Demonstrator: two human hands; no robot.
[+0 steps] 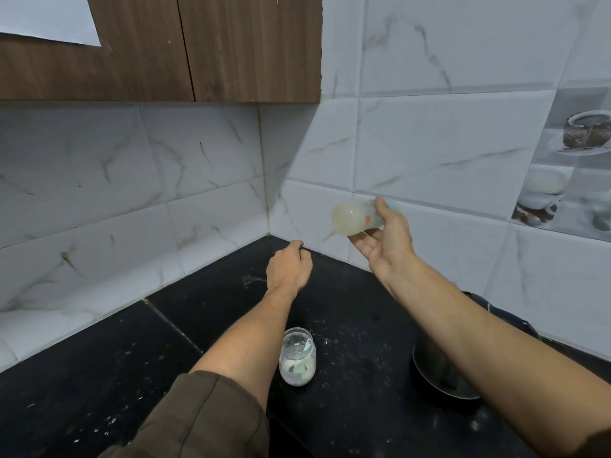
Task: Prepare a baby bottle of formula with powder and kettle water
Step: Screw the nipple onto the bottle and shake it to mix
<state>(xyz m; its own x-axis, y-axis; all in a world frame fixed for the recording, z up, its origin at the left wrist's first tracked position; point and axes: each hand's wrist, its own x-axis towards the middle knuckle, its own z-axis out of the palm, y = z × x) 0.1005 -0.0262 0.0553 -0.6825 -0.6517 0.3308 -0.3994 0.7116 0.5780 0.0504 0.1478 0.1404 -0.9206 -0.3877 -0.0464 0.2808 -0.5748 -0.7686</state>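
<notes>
My right hand (385, 241) holds a baby bottle (353, 218) raised in the air and lying sideways in front of the tiled wall, its base pointing left. The bottle is blurred and looks filled with pale milky liquid; its teal cap end is hidden behind my fingers. My left hand (289, 266) hovers over the black counter (205, 312) with fingers loosely curled, holding nothing. A small glass jar (297, 357) of white powder stands open on the counter beside my left forearm, with a teal scoop inside it.
A black kettle (443, 371) stands on the counter at the right, partly hidden under my right forearm. White powder specks dot the counter. Marble-look tiled walls meet in a corner behind, and wooden cabinets (165, 47) hang overhead at the left.
</notes>
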